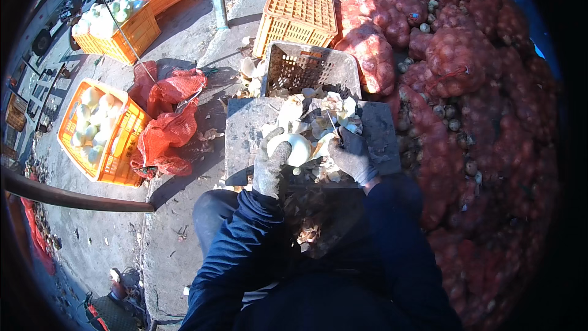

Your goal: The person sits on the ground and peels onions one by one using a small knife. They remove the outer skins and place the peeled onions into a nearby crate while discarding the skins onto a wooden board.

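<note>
My left hand [271,163], in a grey work glove, grips a pale peeled onion [297,151] above a dark board [381,133]. Just right of it, my gloved right hand [353,154] is closed around a small knife, whose thin blade [331,122] points up and away from me. A flap of onion skin [322,145] lies between the onion and my right fingers; whether it is still attached I cannot tell. Loose onion skins [291,108] litter the board around both hands. A small round onion scrap [296,171] sits below the onion. The knife's handle is hidden in my fist.
A dark plastic crate [312,50] stands behind the board, an upturned orange crate [298,14] beyond it. Red mesh sacks of onions [459,59] pile up on the right. To the left are an orange crate of peeled onions [121,147] and empty-looking red mesh bags [167,133].
</note>
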`<control>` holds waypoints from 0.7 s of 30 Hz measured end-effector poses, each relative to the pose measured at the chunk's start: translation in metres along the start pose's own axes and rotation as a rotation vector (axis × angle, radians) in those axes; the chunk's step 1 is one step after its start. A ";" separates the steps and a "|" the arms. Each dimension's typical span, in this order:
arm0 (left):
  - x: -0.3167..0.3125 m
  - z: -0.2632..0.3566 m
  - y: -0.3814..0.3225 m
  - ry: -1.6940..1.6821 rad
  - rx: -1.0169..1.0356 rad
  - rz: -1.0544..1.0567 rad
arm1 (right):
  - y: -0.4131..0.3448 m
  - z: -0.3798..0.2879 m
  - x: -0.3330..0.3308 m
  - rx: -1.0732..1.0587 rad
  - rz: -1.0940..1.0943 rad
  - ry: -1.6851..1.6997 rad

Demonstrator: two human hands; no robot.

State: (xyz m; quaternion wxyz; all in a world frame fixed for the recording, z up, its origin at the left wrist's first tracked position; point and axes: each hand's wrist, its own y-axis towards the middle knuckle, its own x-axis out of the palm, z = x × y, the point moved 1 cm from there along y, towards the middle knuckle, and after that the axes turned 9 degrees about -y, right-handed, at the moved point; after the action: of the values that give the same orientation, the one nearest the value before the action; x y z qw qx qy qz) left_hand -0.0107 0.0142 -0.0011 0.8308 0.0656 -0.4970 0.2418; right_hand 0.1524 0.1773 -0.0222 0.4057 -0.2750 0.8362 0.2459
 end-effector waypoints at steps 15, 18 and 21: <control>-0.024 -0.008 0.009 -0.106 0.010 -0.113 | -0.015 -0.109 -0.033 0.506 -0.355 0.968; -0.021 -0.008 0.007 -0.199 0.033 -0.133 | -0.013 -0.116 -0.019 0.464 -0.157 1.035; -0.023 -0.002 -0.001 0.093 0.193 -0.195 | -0.013 -0.122 -0.019 0.591 -0.156 1.186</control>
State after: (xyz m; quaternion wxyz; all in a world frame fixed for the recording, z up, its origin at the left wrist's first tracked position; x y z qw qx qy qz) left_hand -0.0173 0.0063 -0.0219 0.8622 0.1821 -0.4238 0.2093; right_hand 0.1044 0.0958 0.0581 -0.0480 -0.3005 0.9276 -0.2164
